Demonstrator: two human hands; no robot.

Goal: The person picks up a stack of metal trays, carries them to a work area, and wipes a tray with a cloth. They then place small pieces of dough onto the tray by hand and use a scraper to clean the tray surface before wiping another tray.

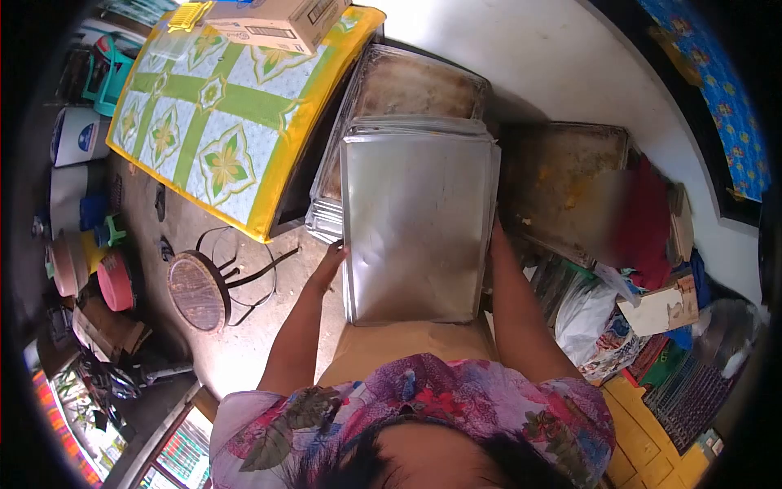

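A stack of shiny metal baking trays (415,220) is in front of my body, the top one a smooth, slightly dented sheet. My left hand (331,265) grips the stack's left edge, its fingers partly hidden by the metal. At the opposite edge is my right hand (495,236), closed against the side of the stack, with most of its fingers out of sight. Just beyond lies another pile of stained, browned trays (419,85). To the right, a darker, rusty tray (562,179) leans by the wall.
A table with a green and white patterned cloth (224,159) stands at left, bearing a cardboard box (281,24). A round stool (198,291) is on the floor near pink basins (116,279). At right are plastic bags (582,314), a maroon cloth (643,224) and a yellow crate (631,424).
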